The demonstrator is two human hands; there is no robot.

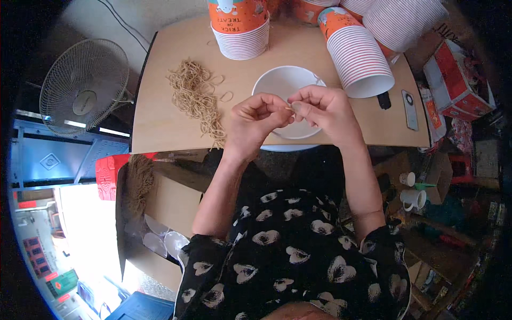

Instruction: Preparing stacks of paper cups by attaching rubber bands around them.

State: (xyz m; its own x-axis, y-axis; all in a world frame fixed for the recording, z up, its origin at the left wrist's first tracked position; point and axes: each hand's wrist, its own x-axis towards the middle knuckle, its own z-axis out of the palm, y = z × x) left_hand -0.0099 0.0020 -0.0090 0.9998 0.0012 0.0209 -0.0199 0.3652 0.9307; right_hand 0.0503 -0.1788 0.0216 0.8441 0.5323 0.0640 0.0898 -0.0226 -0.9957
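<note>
Both hands meet over the white bowl [285, 85]: left hand [256, 120] and right hand [325, 109] fingers pinched shut on a rubber band [289, 108], its length running left-right between them.

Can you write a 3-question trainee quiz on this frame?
1. True or false: the white bowl lies under both hands.
2. Which side of the bowl is the rubber band pile on? A) person's left B) person's right
3. What do the left hand and right hand pinch between them?

Key: 1 true; 2 A; 3 something small and thin, probably one rubber band, too small to be sure.
</note>
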